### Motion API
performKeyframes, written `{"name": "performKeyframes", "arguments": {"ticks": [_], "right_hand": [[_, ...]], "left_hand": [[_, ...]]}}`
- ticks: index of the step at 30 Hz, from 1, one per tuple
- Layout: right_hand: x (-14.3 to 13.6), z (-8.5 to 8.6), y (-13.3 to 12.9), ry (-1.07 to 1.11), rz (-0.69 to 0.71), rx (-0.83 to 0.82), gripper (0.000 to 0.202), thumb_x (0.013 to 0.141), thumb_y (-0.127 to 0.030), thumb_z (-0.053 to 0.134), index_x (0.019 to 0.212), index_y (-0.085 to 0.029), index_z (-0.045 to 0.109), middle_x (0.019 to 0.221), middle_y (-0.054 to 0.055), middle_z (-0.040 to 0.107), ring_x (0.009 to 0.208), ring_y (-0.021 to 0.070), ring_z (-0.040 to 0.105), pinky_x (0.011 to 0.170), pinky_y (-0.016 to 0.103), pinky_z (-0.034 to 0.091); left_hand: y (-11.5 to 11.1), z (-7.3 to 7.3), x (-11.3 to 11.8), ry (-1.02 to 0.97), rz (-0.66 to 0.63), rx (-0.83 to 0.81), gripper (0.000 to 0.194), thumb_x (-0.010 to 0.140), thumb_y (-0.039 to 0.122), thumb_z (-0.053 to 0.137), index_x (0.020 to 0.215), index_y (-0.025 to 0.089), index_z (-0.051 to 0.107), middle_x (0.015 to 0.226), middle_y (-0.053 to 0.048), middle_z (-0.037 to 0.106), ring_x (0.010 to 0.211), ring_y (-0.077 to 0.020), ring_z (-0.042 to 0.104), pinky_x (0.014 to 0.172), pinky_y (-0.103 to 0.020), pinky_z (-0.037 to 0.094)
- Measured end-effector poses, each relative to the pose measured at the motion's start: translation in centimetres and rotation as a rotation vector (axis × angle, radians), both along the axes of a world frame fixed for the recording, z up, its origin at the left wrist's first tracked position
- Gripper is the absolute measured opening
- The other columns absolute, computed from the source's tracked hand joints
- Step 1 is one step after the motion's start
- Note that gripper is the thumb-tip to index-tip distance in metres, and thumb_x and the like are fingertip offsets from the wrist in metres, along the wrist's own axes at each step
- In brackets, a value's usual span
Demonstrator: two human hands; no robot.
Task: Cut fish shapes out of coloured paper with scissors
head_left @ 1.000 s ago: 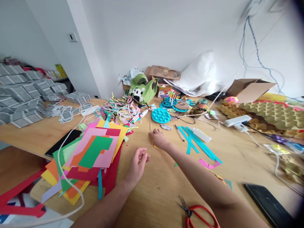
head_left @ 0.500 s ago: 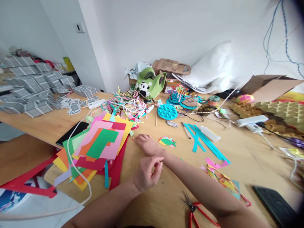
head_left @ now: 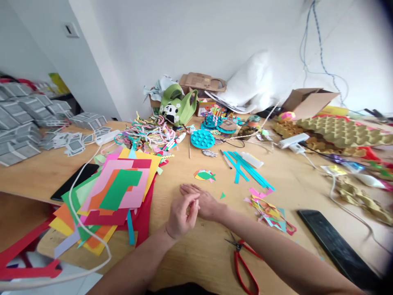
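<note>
My left hand (head_left: 181,216) is raised over the wooden table (head_left: 162,262), its fingers curled and thumb close to the index finger. Whatever it may pinch is too small to make out. Partly behind it, my right hand (head_left: 210,206) lies flat on the wood with fingers stretched out. Just beyond the fingers is a layered paper fish (head_left: 205,175) in green, yellow and orange. A small green paper scrap (head_left: 222,196) lies right of my right hand. Red-handled pliers (head_left: 238,246) rest below my right forearm.
Coloured paper sheets (head_left: 118,192) are piled at left, a white cable (head_left: 71,196) crossing them. Blue strips (head_left: 245,168), paper scraps (head_left: 270,211) and a black phone (head_left: 333,241) lie at right. Pipe cleaners (head_left: 147,133), a green bag (head_left: 179,106) and egg trays (head_left: 344,129) stand farther back.
My right hand has slid back from beside the paper pile to below the fish. The green scrap now shows. My left hand stays curled, and the view has turned right.
</note>
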State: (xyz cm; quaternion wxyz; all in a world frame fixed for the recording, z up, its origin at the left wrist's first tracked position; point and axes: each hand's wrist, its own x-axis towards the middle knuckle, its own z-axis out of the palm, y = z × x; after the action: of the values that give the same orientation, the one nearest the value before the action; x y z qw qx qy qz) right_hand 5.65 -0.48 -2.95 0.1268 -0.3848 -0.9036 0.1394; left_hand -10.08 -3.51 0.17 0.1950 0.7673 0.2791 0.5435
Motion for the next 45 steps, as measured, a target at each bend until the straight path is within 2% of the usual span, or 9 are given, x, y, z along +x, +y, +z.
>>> {"name": "performKeyframes", "arguments": {"ticks": [7,13,16,22,26,30,35,40,45], "right_hand": [[10.3,1.3,-8.4,-0.207,-0.283,0.037,0.064,0.099,-0.045,0.047,0.149,-0.006,0.043,0.152,0.023,0.044,0.14,0.0351,0.044,0.114,0.055,0.038],[15.0,1.9,-13.4,-0.256,-0.463,0.119,0.05,0.095,-0.042,0.057,0.132,-0.009,0.062,0.138,0.022,0.06,0.133,0.0384,0.051,0.109,0.06,0.041],[16.1,2.7,-13.3,-0.213,-0.503,0.162,0.037,0.098,-0.04,0.054,0.119,-0.015,0.07,0.126,0.019,0.068,0.129,0.0357,0.055,0.109,0.059,0.041],[17.9,3.4,-8.9,-0.221,-0.662,0.07,0.044,0.102,-0.039,0.04,0.133,-0.015,0.061,0.141,0.019,0.057,0.132,0.033,0.051,0.109,0.053,0.042],[18.1,2.6,-8.4,-0.273,-0.689,-0.007,0.048,0.102,-0.044,0.038,0.137,-0.018,0.058,0.143,0.019,0.055,0.135,0.0337,0.049,0.109,0.055,0.04],[18.6,2.4,-11.2,-0.281,-0.634,-0.026,0.048,0.102,-0.044,0.038,0.137,-0.019,0.058,0.142,0.019,0.056,0.131,0.0315,0.053,0.106,0.052,0.044],[18.7,4.2,-15.0,-0.186,-0.677,0.063,0.043,0.102,-0.044,0.04,0.129,-0.021,0.064,0.137,0.017,0.059,0.131,0.0331,0.051,0.106,0.054,0.044],[12.7,5.8,-18.3,-0.057,-0.676,0.063,0.033,0.094,-0.046,0.058,0.111,-0.019,0.068,0.106,0.015,0.067,0.102,0.0305,0.062,0.088,0.046,0.054],[6.8,3.7,-21.1,-0.058,-0.659,-0.003,0.03,0.087,-0.038,0.07,0.112,-0.021,0.064,0.106,0.012,0.066,0.094,0.0303,0.062,0.081,0.047,0.056]], "left_hand": [[0.4,-1.0,-0.1,0.034,0.005,-0.049,0.024,0.092,0.011,0.052,0.114,0.017,0.059,0.078,-0.001,0.071,0.061,-0.0099,0.069,0.065,-0.019,0.056],[0.5,-1.2,0.2,0.032,-0.018,-0.089,0.021,0.092,0.013,0.052,0.112,0.017,0.059,0.074,0.0,0.069,0.059,-0.0098,0.068,0.061,-0.019,0.055],[0.5,-1.2,0.3,0.041,-0.015,-0.109,0.02,0.093,0.014,0.052,0.111,0.017,0.058,0.074,0.0,0.07,0.059,-0.01,0.068,0.061,-0.019,0.055],[0.5,-1.2,0.4,0.078,-0.023,-0.137,0.017,0.093,0.017,0.052,0.109,0.017,0.058,0.069,0.001,0.069,0.057,-0.0107,0.068,0.059,-0.02,0.055],[0.8,-1.3,0.2,0.079,0.0,-0.162,0.016,0.093,0.019,0.052,0.108,0.017,0.059,0.067,0.002,0.068,0.055,-0.0108,0.067,0.058,-0.02,0.054],[1.3,-1.7,-0.1,0.081,0.008,-0.203,0.016,0.094,0.021,0.051,0.109,0.017,0.058,0.065,0.002,0.068,0.055,-0.0111,0.066,0.058,-0.021,0.054],[1.3,-1.9,0.0,0.121,-0.004,-0.258,0.016,0.094,0.025,0.052,0.108,0.018,0.058,0.064,0.002,0.068,0.055,-0.0112,0.066,0.059,-0.022,0.053],[1.2,-1.8,0.1,0.124,0.004,-0.282,0.018,0.094,0.026,0.052,0.108,0.017,0.058,0.065,0.002,0.069,0.055,-0.0116,0.066,0.06,-0.023,0.053],[1.3,-1.6,0.1,0.123,0.013,-0.29,0.017,0.093,0.027,0.053,0.106,0.017,0.059,0.063,0.003,0.068,0.054,-0.0119,0.066,0.059,-0.022,0.053]]}}
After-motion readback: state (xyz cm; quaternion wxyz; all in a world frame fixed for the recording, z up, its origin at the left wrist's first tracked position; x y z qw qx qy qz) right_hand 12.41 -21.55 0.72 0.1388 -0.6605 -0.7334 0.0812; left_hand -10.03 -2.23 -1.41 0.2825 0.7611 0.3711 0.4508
